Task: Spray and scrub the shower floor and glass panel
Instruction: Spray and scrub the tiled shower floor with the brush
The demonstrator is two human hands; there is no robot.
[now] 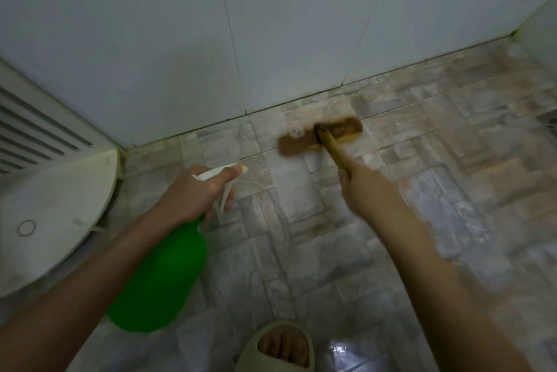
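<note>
Head camera view, looking down at a shower floor [301,251] of mottled grey and beige tiles, which is meeting a pale tiled wall [271,25] beyond both sets of your fingers.

Your left hand [193,191] is gripping a green spray bottle [159,278]. Its fingers are curling round the neck just under the white spray head [217,174], with the fingertips lying at the trigger. The green body is hanging down and back from those fingers, along your forearm and clear of the floor. The nozzle is pointing forward past your fingertips, toward the tiles near the wall.

Your right hand [366,188] is clenching the yellow handle [331,151] of a scrubbing brush [319,138]. This hand is showing blurred, so you cannot tell how each finger is lying. The handle is running forward from your fingers to the brown brush head, which is resting flat on the floor ahead of them, close to the foot of the wall.

Out past your left fingers, a rounded white fitting [60,206] is sitting against a slatted white panel [30,130]. Nearer to you than both hands, your foot is standing on the tiles in a beige open-toed slipper [281,347], with a bright wet gleam just beside it.
</note>
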